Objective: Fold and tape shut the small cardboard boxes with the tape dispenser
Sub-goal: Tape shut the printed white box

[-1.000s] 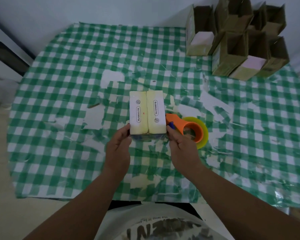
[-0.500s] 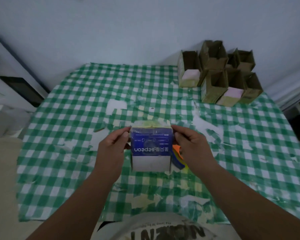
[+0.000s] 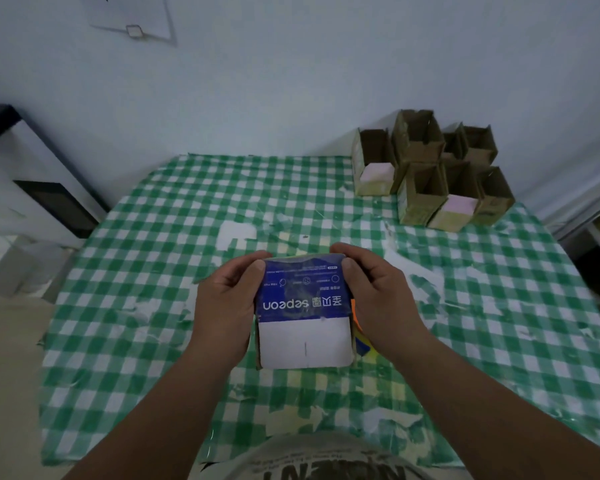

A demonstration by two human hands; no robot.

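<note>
One small box [image 3: 303,308] was gripped between the fingers of both hands, left hand [image 3: 224,303] and right hand [image 3: 378,299]. Several open boxes [image 3: 426,174], well beyond it on the worktop [image 3: 153,306], likely remained untaped.

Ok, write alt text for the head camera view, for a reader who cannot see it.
Left hand and right hand hold a small blue and white box above a green checked tablecloth. A stack of open cardboard boxes stands at the far right corner.

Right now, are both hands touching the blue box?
Touching. The head view shows the left hand and right hand gripping opposite sides of the blue box, thumbs pressed on its face.
</note>
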